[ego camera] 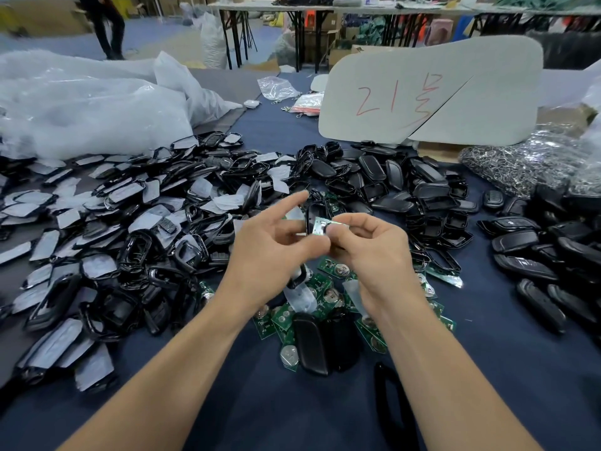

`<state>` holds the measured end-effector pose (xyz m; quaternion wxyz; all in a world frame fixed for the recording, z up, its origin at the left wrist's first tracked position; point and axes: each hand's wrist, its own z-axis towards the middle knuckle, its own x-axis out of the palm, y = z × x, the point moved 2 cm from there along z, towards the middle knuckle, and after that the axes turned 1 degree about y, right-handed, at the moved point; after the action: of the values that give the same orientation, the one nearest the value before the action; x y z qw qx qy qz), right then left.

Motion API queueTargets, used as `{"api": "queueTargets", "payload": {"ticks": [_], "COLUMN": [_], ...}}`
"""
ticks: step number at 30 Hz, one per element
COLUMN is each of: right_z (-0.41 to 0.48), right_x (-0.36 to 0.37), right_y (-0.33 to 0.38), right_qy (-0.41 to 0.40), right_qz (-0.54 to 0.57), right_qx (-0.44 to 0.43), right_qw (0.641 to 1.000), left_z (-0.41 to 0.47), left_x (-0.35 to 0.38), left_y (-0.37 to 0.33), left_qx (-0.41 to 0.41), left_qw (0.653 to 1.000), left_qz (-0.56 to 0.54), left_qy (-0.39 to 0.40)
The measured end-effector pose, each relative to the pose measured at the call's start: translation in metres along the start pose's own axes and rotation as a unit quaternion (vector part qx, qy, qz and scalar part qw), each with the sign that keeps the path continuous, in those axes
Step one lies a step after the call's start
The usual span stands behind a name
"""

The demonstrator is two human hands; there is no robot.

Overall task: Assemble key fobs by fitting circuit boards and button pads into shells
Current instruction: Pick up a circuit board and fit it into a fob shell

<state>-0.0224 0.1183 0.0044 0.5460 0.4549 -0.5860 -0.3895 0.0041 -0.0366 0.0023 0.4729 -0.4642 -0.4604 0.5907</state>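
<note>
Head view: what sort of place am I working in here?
Probably a warehouse-style assembly workshop: heaps of black key fob shells and green circuit boards cover the blue-clothed table, with folding tables and cartons on the open floor behind.

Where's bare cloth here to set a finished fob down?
Bare dark blue tablecloth shows front right, below the black shell halves, and far middle, left of the white board. Crowded: green circuit boards centre, film-covered shells left.
</note>
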Motion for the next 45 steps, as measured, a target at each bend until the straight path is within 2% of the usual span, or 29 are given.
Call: {"api": "queueTargets", "payload": {"ticks": [3,9,11,16,24,28,33,40,45], "right_z": [0.000,0.001,0.002,-0.002,-0.002,0.000,0.001,0.003,0.000], "right_x": [-0.002,-0.007,-0.010,-0.010,-0.015,-0.015,-0.012,-0.011,-0.008], "right_y": [-0.001,0.004,0.007,0.010,0.010,0.010,0.007,0.007,0.008], "right_qy": [-0.003,0.003,0.008,0.084,0.057,-0.024,0.026,0.033,0.030], "right_qz": [0.003,-0.105,-0.103,-0.068,-0.102,-0.213,-0.132,-0.173,-0.241], "right_qx": [0.001,-0.045,-0.039,-0.010,-0.049,-0.102,-0.081,-0.112,-0.162], "right_qw": [1.000,0.993,0.994,0.994,0.992,0.971,0.988,0.978,0.956], "left_z": [-0.002,0.004,0.004,0.003,0.000,0.001,0.000,0.001,-0.001], "left_x": [0.001,0.000,0.001,0.003,0.003,0.004,0.007,0.006,0.007], "left_y": [0.004,0.009,0.011,0.012,0.011,0.013,0.011,0.010,0.008], "left_qx": [0.020,-0.004,-0.012,-0.055,-0.042,-0.036,-0.025,0.013,0.025], "left_qw": [0.997,0.997,0.997,0.998,0.998,0.998,0.998,0.997,0.997], "left_qz": [0.078,0.041,0.033,-0.008,0.012,0.031,0.041,0.070,0.061], "left_qy": [-0.003,-0.068,-0.064,-0.041,-0.044,-0.048,-0.036,-0.014,-0.034]}}
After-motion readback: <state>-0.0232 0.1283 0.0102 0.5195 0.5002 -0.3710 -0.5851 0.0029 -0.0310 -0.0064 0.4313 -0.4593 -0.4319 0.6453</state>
